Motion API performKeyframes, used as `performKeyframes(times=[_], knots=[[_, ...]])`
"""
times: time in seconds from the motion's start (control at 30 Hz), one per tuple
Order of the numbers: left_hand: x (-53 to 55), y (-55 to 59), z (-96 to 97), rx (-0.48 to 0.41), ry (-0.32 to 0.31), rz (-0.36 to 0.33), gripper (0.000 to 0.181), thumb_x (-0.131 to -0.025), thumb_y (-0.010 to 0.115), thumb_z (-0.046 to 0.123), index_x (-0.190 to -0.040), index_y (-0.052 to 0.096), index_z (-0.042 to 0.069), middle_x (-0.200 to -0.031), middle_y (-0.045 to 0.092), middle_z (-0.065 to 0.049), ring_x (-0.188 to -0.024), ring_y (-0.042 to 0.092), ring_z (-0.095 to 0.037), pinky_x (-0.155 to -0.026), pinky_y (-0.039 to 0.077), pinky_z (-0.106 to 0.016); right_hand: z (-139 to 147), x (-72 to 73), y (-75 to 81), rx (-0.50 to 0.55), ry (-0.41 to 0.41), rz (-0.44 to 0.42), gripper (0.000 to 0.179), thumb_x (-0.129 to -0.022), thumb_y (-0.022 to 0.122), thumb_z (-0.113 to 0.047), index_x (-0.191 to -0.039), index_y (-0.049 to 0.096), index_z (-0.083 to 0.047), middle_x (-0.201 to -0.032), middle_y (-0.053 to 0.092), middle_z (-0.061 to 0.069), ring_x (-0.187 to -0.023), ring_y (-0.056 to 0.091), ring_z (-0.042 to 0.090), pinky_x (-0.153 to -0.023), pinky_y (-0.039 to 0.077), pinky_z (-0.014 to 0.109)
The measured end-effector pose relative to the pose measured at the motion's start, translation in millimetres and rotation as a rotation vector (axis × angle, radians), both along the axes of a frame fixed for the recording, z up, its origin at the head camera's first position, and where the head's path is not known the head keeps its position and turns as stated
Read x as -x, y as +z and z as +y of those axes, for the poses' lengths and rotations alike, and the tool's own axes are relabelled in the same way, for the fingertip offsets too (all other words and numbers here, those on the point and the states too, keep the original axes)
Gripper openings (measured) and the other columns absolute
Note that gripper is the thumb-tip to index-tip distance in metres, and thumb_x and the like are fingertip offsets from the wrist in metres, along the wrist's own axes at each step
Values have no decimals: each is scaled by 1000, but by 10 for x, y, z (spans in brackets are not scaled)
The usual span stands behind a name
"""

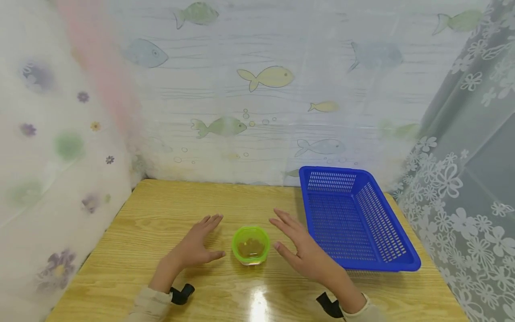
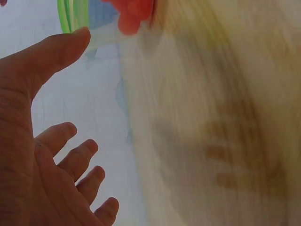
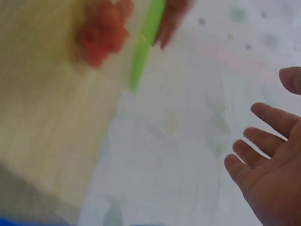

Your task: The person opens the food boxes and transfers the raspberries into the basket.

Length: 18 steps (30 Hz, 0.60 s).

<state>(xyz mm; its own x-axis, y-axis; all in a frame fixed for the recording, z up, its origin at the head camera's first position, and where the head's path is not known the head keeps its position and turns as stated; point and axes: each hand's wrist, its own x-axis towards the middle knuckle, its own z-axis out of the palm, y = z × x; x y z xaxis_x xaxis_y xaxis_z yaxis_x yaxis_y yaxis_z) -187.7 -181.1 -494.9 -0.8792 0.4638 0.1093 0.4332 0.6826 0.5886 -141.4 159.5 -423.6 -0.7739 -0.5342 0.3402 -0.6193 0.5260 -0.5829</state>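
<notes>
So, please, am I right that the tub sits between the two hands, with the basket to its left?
Not quite: the head view shows the basket to the right of the tub. The tub does sit between the left hand and the right hand.

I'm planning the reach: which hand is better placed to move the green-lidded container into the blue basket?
Right hand, likely: open beside the container, nearer the blue basket; the left hand is on the opposite side.
</notes>
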Motion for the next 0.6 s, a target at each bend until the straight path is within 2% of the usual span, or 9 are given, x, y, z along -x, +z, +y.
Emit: performKeyframes(times=[0.17,0.33,0.47,0.6], knots=[[-63,-102,103,-124,-1,-127,100,-81,87,35,-161,31,13,-165,29,-16,-154,18,-44,-116,26,-72,-192,4,-233,-104,22,55,54,-104,60,-28,-154,45,-16,-167,27,0,-154,25,28,-117,37,59],[-98,-234,197,-220,-21,-170,107,-76,91,34,-161,30,13,-164,31,-15,-151,25,-43,-118,26,-68,-288,69,-425,-226,53,135,58,-101,65,-33,-152,47,-11,-162,39,4,-150,35,28,-116,42,51],[-112,-328,279,-316,-57,-205,111,-74,92,32,-162,27,10,-165,32,-9,-152,25,-37,-121,25,-63,-314,134,-536,-209,101,139,61,-96,72,-32,-149,51,-10,-153,50,6,-144,44,26,-115,44,47],[-131,-380,371,-378,-47,-253,115,-73,94,32,-162,25,11,-166,29,-7,-154,22,-34,-123,21,-61,-315,212,-616,-140,134,128,60,-91,79,-26,-144,56,-10,-145,57,8,-138,50,25,-111,48,44]])
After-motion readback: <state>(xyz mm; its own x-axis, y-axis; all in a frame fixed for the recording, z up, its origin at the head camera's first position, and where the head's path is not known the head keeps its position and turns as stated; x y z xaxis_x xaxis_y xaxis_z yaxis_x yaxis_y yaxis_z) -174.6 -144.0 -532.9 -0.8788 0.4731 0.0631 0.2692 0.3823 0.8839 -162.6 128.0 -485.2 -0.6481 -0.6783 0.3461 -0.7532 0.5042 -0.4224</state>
